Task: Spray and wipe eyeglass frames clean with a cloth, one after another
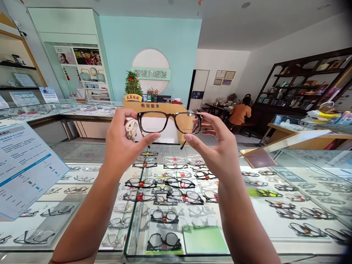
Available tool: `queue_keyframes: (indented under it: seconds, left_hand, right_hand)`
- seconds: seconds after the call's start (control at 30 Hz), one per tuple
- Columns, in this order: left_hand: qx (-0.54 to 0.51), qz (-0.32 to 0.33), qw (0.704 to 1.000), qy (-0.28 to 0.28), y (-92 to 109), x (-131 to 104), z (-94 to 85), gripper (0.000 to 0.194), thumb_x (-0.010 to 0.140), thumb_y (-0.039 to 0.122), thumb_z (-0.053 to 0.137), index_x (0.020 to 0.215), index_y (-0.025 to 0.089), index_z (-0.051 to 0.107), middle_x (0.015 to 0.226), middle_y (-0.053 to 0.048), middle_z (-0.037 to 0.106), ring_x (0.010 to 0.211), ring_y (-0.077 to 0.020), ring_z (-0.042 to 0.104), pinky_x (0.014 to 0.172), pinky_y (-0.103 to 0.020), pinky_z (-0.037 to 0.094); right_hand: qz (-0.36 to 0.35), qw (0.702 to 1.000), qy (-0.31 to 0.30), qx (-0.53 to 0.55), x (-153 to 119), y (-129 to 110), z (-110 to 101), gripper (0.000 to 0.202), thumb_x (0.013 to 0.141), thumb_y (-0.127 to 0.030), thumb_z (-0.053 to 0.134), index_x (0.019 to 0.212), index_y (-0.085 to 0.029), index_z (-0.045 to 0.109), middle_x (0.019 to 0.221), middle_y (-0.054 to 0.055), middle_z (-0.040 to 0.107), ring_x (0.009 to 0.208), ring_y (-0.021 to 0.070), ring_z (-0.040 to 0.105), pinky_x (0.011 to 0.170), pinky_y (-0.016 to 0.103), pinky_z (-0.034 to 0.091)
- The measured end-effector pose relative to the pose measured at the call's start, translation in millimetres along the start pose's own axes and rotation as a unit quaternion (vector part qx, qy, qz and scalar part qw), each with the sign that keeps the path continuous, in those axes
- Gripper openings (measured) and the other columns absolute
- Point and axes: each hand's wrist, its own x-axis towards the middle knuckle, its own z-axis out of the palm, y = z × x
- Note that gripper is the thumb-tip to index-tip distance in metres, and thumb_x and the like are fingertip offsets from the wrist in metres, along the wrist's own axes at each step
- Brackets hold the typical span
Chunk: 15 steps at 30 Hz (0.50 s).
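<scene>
Both my hands hold up a pair of dark-framed eyeglasses (171, 116) above a glass display case. My left hand (121, 137) grips the left side of the frame, its thumb below the lens. A crumpled light cloth (131, 129) is tucked in the fingers of that hand. My right hand (217, 141) pinches the right side near the hinge, with the thumb under the lens. The temples point away from me, and red lettering shows on the right lens. Below, several rows of eyeglasses (165, 216) lie inside the case.
A printed sign (24, 168) stands at the left and a tilted panel (283, 146) at the right. A green card (205, 239) lies in the case. Beyond is a wooden counter (165, 106) with a plant (133, 83). A person in orange (239, 113) sits at the back right.
</scene>
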Motion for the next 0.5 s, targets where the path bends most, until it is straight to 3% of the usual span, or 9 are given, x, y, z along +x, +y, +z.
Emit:
queue_keyframes:
  seconds: [0.5]
  left_hand:
    - [0.033, -0.030, 0.999, 0.030, 15, -1, 7.0, 0.061, 0.073, 0.069, 0.097, 0.106, 0.026, 0.070, 0.096, -0.001, 0.074, 0.076, -0.0197, 0.063, 0.066, -0.036, 0.050]
  right_hand:
    - [0.021, 1.000, -0.002, -0.019, 0, 2, 0, 0.059, 0.092, -0.059, 0.085, 0.140, -0.028, 0.072, 0.136, 0.013, 0.077, 0.116, 0.0337, 0.074, 0.104, 0.058, 0.061]
